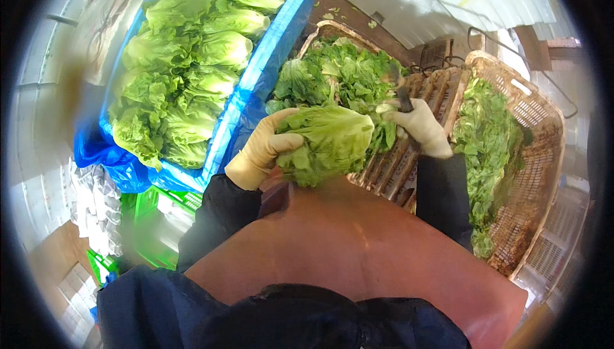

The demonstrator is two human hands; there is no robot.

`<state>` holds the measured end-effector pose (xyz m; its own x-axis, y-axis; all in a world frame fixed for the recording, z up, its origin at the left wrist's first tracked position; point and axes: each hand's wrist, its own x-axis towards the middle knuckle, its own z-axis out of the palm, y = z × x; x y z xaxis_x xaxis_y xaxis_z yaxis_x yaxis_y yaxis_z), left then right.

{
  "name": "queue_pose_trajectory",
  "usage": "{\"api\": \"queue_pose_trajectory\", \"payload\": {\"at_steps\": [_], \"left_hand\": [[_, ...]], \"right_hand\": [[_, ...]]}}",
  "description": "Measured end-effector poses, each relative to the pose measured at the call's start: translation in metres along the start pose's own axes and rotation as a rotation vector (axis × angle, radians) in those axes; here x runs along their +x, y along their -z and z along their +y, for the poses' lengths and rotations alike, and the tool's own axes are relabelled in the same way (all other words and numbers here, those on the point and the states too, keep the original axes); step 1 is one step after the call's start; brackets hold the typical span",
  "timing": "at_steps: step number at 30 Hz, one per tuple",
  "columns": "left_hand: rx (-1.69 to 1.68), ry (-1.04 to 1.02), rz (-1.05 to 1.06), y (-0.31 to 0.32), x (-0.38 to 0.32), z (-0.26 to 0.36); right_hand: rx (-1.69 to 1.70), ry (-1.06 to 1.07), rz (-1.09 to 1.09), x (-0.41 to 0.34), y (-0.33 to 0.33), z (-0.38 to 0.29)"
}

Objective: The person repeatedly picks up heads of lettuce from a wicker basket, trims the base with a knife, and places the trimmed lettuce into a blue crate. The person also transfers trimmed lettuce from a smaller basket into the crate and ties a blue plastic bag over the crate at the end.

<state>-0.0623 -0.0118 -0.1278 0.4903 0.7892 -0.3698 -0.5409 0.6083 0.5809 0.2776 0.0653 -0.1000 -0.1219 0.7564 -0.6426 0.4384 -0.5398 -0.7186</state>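
Observation:
My left hand [268,147], in a pale rubber glove, holds a head of green lettuce [328,142] by its leafy end. The pale base of the head points right, towards my right hand [419,126]. That hand, gloved too, is closed around the dark handle of a tool, probably a knife [403,94]; its blade is blurred. A bit of pale leaf or stem shows at its fingertips. Left of my hands, rows of lettuce heads [223,49] lie in a crate lined with blue plastic film [259,70].
Beyond the held lettuce stands a crate [331,23] of loose leaves [345,68]. On the right is a dirty perforated plastic crate [532,171] with more leaves [484,147]. Brown slatted crates [383,171] stand between them. A green crate [146,205] is at the lower left.

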Motion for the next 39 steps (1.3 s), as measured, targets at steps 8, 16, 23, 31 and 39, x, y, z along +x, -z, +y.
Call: {"api": "queue_pose_trajectory", "payload": {"at_steps": [8,16,23,31,39], "left_hand": [[0.115,0.034,0.037,-0.012,-0.02,0.008],[1.496,-0.504,0.61,-0.023,-0.102,-0.008],[1.8,-0.452,0.405,0.064,-0.197,0.071],[2.474,-0.6,0.348,0.054,-0.083,0.171],[2.44,-0.057,0.208,0.077,-0.022,0.151]], "right_hand": [[0.274,0.255,-0.194,-0.05,-0.069,-0.024],[0.349,0.196,-0.287,-0.077,-0.177,-0.051],[0.431,0.196,-0.214,-0.072,-0.219,-0.078],[0.573,0.231,0.121,-0.067,-0.222,-0.054],[0.666,0.047,0.384,-0.09,-0.217,0.0]]}}
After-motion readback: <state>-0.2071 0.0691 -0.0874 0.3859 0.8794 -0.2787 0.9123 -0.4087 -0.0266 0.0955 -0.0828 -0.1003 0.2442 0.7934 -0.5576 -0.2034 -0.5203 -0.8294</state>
